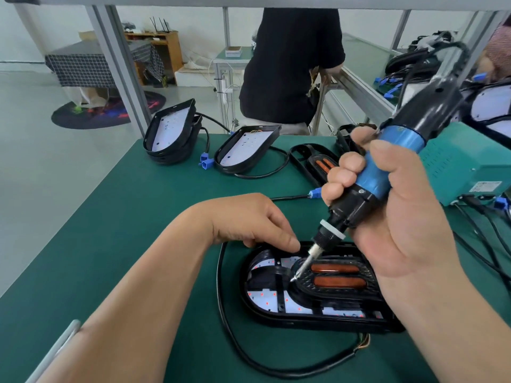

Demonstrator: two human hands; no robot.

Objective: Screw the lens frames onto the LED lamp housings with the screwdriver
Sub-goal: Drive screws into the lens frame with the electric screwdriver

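My right hand (387, 205) was wrapped tight round the blue-and-black electric screwdriver (387, 161), tilted with its bit tip down on the left end of the black lens frame with two orange lenses (337, 277). That frame lay in the black oval LED lamp housing (318, 319) near the table's front. My left hand (249, 219) reached in from the left, wrist raised, fingers bent down onto the housing's far rim; I could not tell whether they pinched anything. A black cable (229, 327) looped round the housing's left and front. Bare green table mat (124, 217) lay open to the left; two more black housings (246, 150) sat by the far edge, a teal box (464, 167) at right
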